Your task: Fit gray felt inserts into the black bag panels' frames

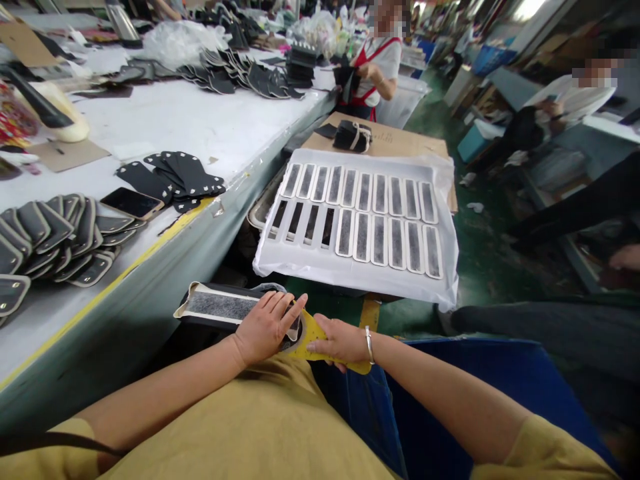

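Note:
My left hand [267, 323] lies with fingers stretched out over the near end of a grey strip with a white border [215, 305]. The strip rests along a long black piece [200, 322] in front of my body, and its far end has raised white edges. My right hand [344, 342] is closed around a flat yellow piece dotted with small marks [311, 337], whose exact kind I cannot make out. The yellow piece meets the end of the strip beside my left thumb. A dark round part there is mostly hidden by my fingers.
Rows of white-bordered grey strips [379, 230] lie on a white-covered board [300, 265] ahead. On the left table [165, 127] are stacked grey pieces [65, 233], black pieces [175, 175] and a phone [131, 203]. A blue bin [465, 393] stands at right; other people work beyond.

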A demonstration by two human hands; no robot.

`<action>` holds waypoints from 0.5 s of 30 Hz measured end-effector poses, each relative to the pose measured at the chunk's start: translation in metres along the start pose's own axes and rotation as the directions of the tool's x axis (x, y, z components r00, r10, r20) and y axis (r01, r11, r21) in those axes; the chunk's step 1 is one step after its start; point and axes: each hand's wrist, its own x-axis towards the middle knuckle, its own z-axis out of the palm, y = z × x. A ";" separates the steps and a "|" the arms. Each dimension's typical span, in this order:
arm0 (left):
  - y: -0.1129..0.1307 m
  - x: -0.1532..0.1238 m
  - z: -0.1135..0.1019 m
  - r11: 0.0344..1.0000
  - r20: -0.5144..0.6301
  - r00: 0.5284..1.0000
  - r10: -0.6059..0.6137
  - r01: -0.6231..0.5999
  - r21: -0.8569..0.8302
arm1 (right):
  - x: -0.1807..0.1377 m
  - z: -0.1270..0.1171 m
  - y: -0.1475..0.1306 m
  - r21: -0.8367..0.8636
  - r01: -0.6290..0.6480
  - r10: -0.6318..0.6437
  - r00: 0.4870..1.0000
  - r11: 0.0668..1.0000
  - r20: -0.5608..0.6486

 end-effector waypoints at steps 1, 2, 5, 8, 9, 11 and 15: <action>0.001 -0.001 0.000 1.000 0.019 1.000 -0.015 0.015 -0.003 | 0.000 -0.002 0.000 0.001 0.005 -0.005 0.999 1.000 0.033; 0.003 -0.003 0.001 0.999 0.036 0.999 -0.031 0.031 -0.007 | -0.001 -0.004 0.000 -0.004 0.007 -0.006 0.998 1.000 0.063; 0.006 -0.006 0.001 0.997 0.056 0.997 -0.056 0.058 -0.050 | -0.003 -0.008 -0.001 -0.008 -0.001 0.002 0.994 1.000 0.113; 0.006 -0.005 0.001 0.989 0.022 0.996 -0.084 0.086 -0.121 | -0.004 -0.011 -0.001 -0.006 0.016 -0.015 0.990 1.000 0.140; 0.006 -0.004 0.000 0.986 0.007 0.995 -0.095 0.095 -0.134 | -0.004 -0.012 -0.001 -0.006 0.023 -0.022 0.988 1.000 0.152; 0.007 -0.002 -0.001 0.987 -0.018 0.995 -0.097 0.094 -0.130 | -0.003 -0.013 -0.002 -0.003 0.017 -0.017 0.986 1.000 0.167; 0.008 -0.002 0.000 0.997 -0.030 0.998 -0.057 0.055 -0.052 | 0.000 -0.009 -0.004 -0.012 -0.023 0.024 0.993 1.000 0.116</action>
